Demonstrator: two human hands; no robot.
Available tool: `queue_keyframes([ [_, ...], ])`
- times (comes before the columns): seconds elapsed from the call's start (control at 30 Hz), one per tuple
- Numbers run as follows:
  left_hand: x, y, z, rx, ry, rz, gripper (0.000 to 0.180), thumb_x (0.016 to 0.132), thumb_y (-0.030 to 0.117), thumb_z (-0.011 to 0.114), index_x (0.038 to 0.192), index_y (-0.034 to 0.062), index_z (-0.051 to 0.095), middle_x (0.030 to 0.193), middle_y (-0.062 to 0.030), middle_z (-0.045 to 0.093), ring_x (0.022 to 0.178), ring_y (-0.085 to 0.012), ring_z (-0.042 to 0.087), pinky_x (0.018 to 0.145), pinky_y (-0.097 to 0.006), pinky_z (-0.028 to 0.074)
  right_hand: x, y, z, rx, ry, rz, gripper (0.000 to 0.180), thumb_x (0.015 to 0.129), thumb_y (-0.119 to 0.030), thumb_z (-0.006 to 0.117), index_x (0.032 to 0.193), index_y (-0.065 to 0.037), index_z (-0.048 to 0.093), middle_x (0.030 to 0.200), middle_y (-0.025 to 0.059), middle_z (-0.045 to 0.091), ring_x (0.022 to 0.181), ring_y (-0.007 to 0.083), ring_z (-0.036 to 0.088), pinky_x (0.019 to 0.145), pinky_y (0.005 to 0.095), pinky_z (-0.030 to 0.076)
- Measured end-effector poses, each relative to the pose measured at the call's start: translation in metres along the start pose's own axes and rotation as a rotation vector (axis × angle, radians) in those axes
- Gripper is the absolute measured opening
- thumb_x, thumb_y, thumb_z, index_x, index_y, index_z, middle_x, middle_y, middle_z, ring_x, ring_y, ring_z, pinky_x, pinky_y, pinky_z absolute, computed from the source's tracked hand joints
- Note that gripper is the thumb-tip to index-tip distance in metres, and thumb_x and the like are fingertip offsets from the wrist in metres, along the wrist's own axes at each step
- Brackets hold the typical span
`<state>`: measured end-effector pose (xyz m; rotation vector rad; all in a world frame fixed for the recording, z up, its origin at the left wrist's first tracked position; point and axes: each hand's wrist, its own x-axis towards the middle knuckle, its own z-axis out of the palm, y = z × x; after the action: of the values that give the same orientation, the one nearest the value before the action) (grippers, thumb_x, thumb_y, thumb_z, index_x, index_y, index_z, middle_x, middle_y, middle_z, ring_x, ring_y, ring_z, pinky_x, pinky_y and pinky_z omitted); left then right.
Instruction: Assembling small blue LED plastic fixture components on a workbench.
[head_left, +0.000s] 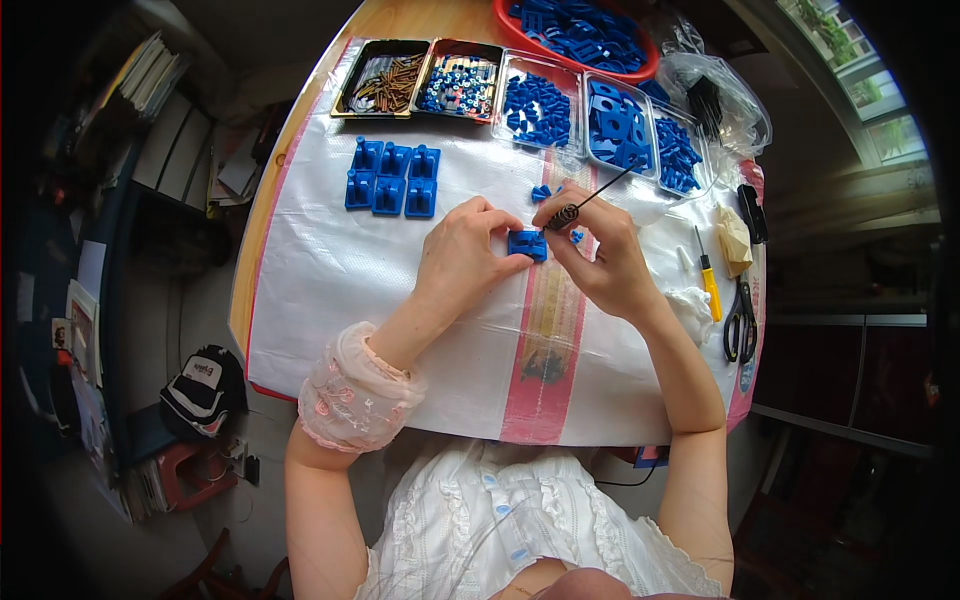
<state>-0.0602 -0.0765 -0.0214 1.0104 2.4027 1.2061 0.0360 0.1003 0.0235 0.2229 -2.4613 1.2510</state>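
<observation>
My left hand point(462, 252) pinches a small blue plastic block point(527, 246) against the white sheet, thumb and forefinger at its left side. Close on its right, my right hand point(608, 255) has its fingers closed round a screwdriver point(564, 215) with a dark round handle. A thin dark shaft sticks out from it toward the upper right. The right fingertips are beside the block; whether they touch it is hard to make out. A few loose blue pieces point(541, 193) lie just beyond the hands. Several blue assembled pieces point(391, 179) stand in two rows at the left.
Along the back are a tray of brass-coloured screws point(388, 82), a tray of small nuts point(460, 82), clear boxes of blue parts point(538, 108) and a red basin point(648, 66). Black scissors point(740, 325) and a yellow-handled screwdriver point(709, 288) lie at the right.
</observation>
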Motion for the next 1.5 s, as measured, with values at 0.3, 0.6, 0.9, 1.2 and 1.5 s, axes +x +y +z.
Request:
queue_keyframes([
  [0.3,-0.0003,-0.0007,0.0002,-0.017,0.002,0.005,0.032,0.075,0.025,0.093,0.101,0.0090,0.083,0.096,-0.0072,0.071,0.092,-0.0256,0.071,0.082,-0.039,0.057,0.0002,-0.0005,-0.0002,0.008,0.004,0.000,0.013,0.089,0.005,0.068,0.101,0.000,0.070,0.092,0.0108,0.068,0.078,0.0232,0.066,0.069,0.0342,0.051],
  [0.6,-0.0005,-0.0048,0.0036,0.006,0.044,0.072,0.040,0.072,0.023,0.095,0.105,0.0066,0.081,0.092,-0.0072,0.068,0.082,-0.0222,0.067,0.075,-0.036,0.056,0.0016,-0.0032,-0.0012,0.002,-0.005,0.002,0.014,0.086,0.004,0.067,0.100,0.000,0.069,0.089,0.0108,0.066,0.076,0.0241,0.064,0.068,0.0348,0.049],
  [0.9,-0.0004,-0.0052,0.0044,0.002,0.052,0.085,0.040,0.072,0.023,0.095,0.106,0.0069,0.081,0.092,-0.0072,0.068,0.082,-0.0222,0.067,0.075,-0.036,0.055,0.0013,-0.0029,-0.0007,0.013,0.004,0.004,0.014,0.086,0.004,0.067,0.100,0.000,0.069,0.089,0.0108,0.065,0.075,0.0242,0.064,0.068,0.0348,0.049],
  [1.2,-0.0002,-0.0007,0.0010,0.006,0.018,0.048,0.036,0.074,0.025,0.094,0.104,0.0088,0.082,0.094,-0.0071,0.070,0.088,-0.0240,0.070,0.079,-0.038,0.056,0.0000,-0.0058,-0.0048,-0.011,-0.053,0.062,0.016,0.086,0.010,0.068,0.099,0.001,0.067,0.097,0.0105,0.069,0.086,0.0220,0.068,0.076,0.0319,0.053],
  [1.5,-0.0003,-0.0060,0.0044,0.021,0.049,0.090,0.041,0.072,0.024,0.095,0.106,0.0065,0.081,0.091,-0.0077,0.069,0.082,-0.0232,0.068,0.076,-0.036,0.056,0.0014,-0.0051,-0.0011,0.022,-0.003,0.000,0.013,0.086,0.003,0.067,0.099,0.001,0.068,0.088,0.0108,0.065,0.074,0.0229,0.064,0.068,0.0344,0.050],
])
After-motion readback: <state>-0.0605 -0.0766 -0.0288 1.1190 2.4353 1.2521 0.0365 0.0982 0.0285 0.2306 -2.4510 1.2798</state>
